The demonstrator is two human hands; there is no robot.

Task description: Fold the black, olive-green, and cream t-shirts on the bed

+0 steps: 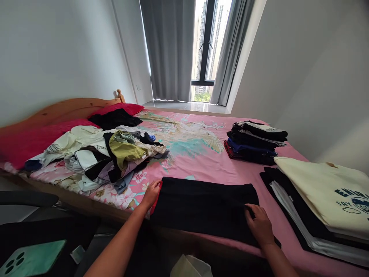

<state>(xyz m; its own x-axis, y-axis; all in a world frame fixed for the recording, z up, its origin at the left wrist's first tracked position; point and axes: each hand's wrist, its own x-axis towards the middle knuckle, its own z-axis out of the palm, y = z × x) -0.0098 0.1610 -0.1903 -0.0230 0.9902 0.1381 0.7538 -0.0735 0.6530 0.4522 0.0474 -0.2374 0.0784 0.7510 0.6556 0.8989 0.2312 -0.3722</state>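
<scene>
A black garment (201, 204) lies flat, folded into a long rectangle, along the near edge of the bed; a strip of red shows at its left end. I cannot tell what kind of garment it is. My left hand (151, 195) pinches that red-edged end between thumb and fingers. Toward the other end, my right hand (260, 223) has its fingers curled on the cloth, gripping it, and a small fold rises by the fingertips. Part of the garment hangs below the right hand at the bed's edge.
A jumbled clothes heap (115, 154) lies left on the pink bedsheet (198, 161). Folded dark clothes (255, 142) are stacked at the right, near a cream printed top (331, 192) on another pile. A green phone (34, 257) rests lower left. A pale object (190, 266) stands at bottom centre.
</scene>
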